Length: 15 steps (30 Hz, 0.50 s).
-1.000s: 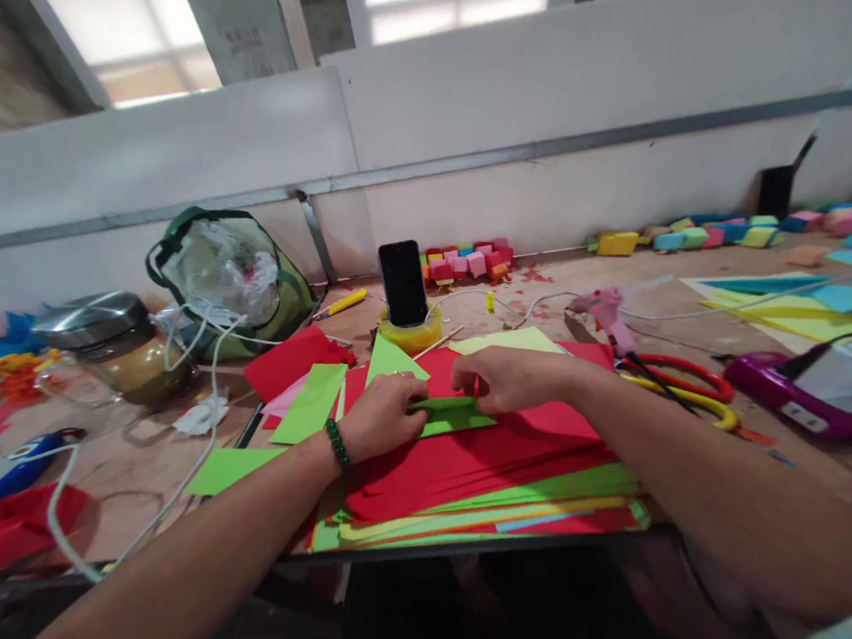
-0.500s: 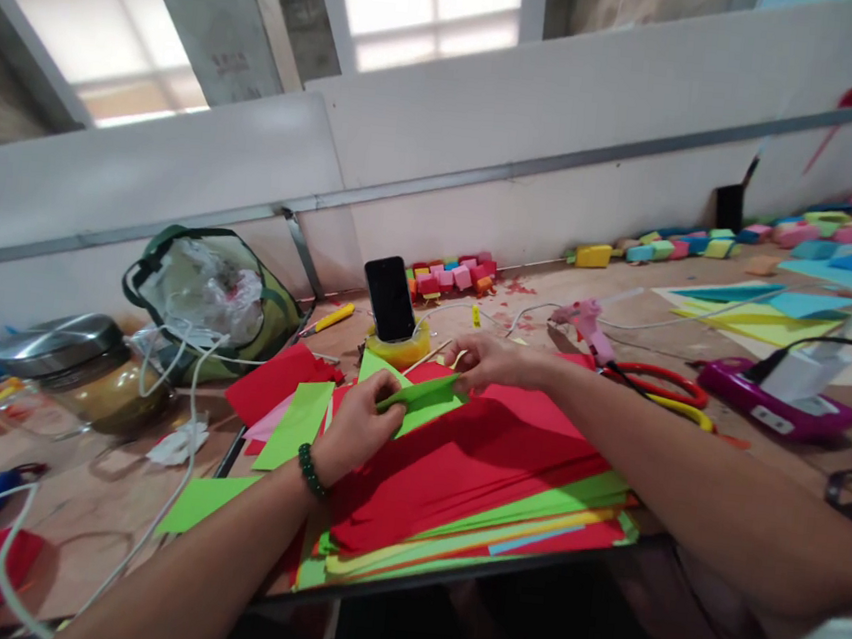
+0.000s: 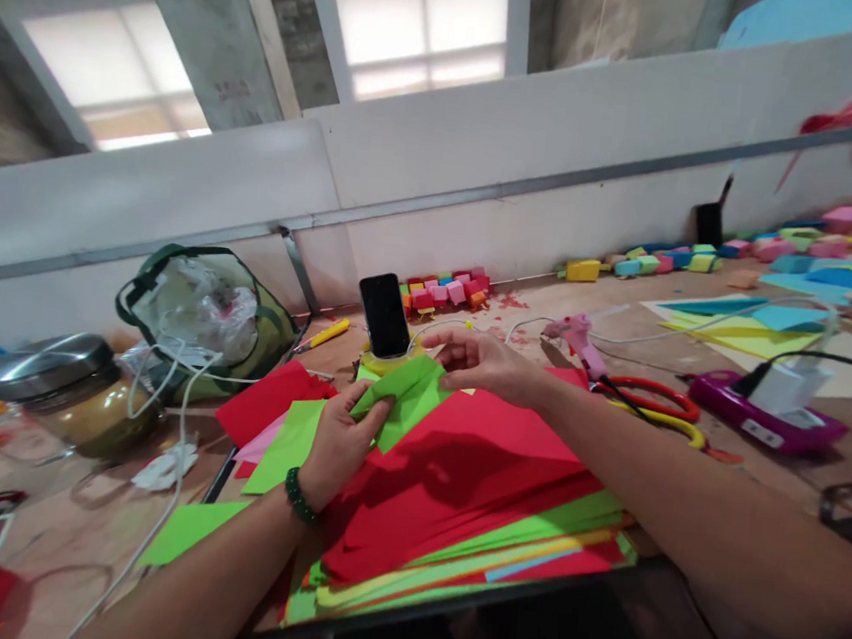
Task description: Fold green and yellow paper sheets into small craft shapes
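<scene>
Left hand (image 3: 345, 437): you pinch the green paper (image 3: 412, 404) between thumb and fingers.
Right hand (image 3: 483, 365): at its right corner; pinching or merely touching, I can't tell.
Green paper: between your hands, above red sheets (image 3: 480, 460); creased, folding seemingly unfinished.
Loose green pieces (image 3: 287, 447): left of your grip, flat, apparently unfolded.

overexposed windows (image 3: 384, 19) glaring | bottom centre dark | soft-edged shadow on red paper (image 3: 505, 438) | edges stretched, blurry
</scene>
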{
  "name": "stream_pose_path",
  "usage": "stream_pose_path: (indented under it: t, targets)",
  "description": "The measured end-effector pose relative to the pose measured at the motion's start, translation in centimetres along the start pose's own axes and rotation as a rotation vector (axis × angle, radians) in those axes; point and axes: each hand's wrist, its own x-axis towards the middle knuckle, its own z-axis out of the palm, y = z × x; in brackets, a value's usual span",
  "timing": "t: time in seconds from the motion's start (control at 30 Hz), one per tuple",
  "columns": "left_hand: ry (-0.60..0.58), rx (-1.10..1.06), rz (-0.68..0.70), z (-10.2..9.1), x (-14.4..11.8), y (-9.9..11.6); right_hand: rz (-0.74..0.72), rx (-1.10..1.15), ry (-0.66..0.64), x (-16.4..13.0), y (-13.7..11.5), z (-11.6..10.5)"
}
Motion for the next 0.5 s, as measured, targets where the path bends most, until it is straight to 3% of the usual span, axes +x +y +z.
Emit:
stream_pose_path:
  t: [0.13,0.23,0.3,0.4,0.5]
  targets:
    - [-0.018,0.006,0.011,0.3,-0.2,0.0,0.014,-0.121,0.044,0.1,0.0,-0.1]
    - [-0.115,0.094,0.024,0.4,-0.3,-0.5,0.144,-0.36,0.016,0.3,0.7,-0.5]
    - [-0.119,0.243,0.131,0.2,-0.3,-0.9,0.244,-0.482,-0.035,0.4,1.6,-0.9]
    - [-0.088,0.481,0.43,-0.2,-0.5,-0.9,0.322,-0.598,-0.094,0.6,3.0,-1.3]
    - [-0.344,0.56,0.601,-0.2,-0.9,-0.4,0.329,-0.742,-0.11,0.6,3.7,-1.2]
